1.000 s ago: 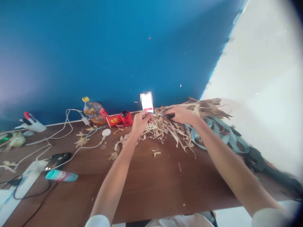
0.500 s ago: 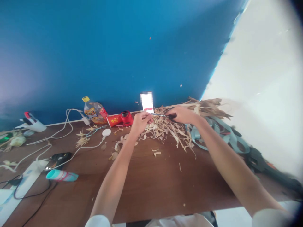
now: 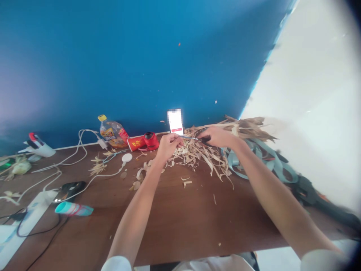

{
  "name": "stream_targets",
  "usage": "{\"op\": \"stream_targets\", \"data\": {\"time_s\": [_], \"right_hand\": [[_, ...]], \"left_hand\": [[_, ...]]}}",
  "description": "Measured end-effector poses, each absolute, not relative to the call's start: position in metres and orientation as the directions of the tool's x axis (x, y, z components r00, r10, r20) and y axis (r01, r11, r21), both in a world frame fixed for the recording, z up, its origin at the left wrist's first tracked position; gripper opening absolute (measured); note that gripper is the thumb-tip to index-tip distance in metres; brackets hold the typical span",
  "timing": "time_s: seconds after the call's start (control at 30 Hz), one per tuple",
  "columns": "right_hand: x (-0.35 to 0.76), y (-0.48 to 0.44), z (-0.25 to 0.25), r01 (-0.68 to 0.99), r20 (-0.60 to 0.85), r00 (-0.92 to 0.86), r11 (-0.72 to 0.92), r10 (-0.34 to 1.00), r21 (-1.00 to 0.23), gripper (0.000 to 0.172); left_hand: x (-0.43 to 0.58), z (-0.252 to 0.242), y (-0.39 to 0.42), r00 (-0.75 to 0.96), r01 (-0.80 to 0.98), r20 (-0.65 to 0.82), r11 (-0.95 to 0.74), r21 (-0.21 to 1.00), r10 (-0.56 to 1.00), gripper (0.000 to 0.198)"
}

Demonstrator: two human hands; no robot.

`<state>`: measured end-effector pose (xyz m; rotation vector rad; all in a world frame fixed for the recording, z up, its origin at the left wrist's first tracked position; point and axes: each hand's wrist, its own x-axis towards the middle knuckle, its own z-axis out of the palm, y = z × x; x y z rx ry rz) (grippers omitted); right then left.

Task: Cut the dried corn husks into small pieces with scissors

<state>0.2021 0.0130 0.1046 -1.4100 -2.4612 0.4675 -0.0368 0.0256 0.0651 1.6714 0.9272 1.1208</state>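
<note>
My right hand [image 3: 217, 136] is closed around the dark handles of a pair of scissors [image 3: 190, 137], whose metal blades point left. At the blade tips, my left hand [image 3: 168, 146] has its fingers pinched together; what they hold is too small to make out. Beneath both hands spreads a heap of dry, pale husk strips [image 3: 194, 155]. Longer dried husks [image 3: 251, 128] lie behind my right hand. A phone [image 3: 176, 122] with a lit screen stands upright just beyond the fingers.
Left of my hands are a red can [image 3: 136, 143], red tape roll [image 3: 151, 141], plastic bottle [image 3: 113, 133], white charging disc [image 3: 126, 158] with cable, and turquoise cup [image 3: 73, 209]. Blue-green ribbon [image 3: 239, 165] coils at right, near a dark tool [image 3: 310, 194]. A blue wall [image 3: 141, 56] stands behind.
Almost nothing differs. Both hands and the scissors stay in about the same place, with only a very slight shift of the view.
</note>
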Motion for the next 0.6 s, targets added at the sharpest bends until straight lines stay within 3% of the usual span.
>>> {"op": "stream_targets", "data": {"time_s": [0.17, 0.3, 0.43, 0.6], "right_hand": [[0.203, 0.014, 0.104, 0.772, 0.078, -0.491, 0.474, 0.868, -0.423, 0.031], [0.204, 0.016, 0.101, 0.772, 0.166, -0.469, 0.494, 0.867, -0.399, 0.036], [0.195, 0.014, 0.099, 0.799, 0.254, -0.314, 0.399, 0.915, -0.45, 0.044], [0.174, 0.011, 0.092, 0.752, 0.365, -0.278, 0.437, 0.889, -0.492, 0.03]], "left_hand": [[-0.037, 0.067, 0.024, 0.318, 0.113, 0.274, -0.323, 0.94, 0.908, 0.023], [-0.035, 0.066, 0.023, 0.281, 0.083, 0.295, -0.33, 0.94, 0.913, 0.024], [-0.027, 0.057, 0.023, 0.124, -0.094, 0.269, -0.258, 0.962, 0.955, 0.024], [-0.017, 0.049, 0.023, -0.014, -0.337, 0.133, -0.13, 0.933, 0.991, 0.024]]}}
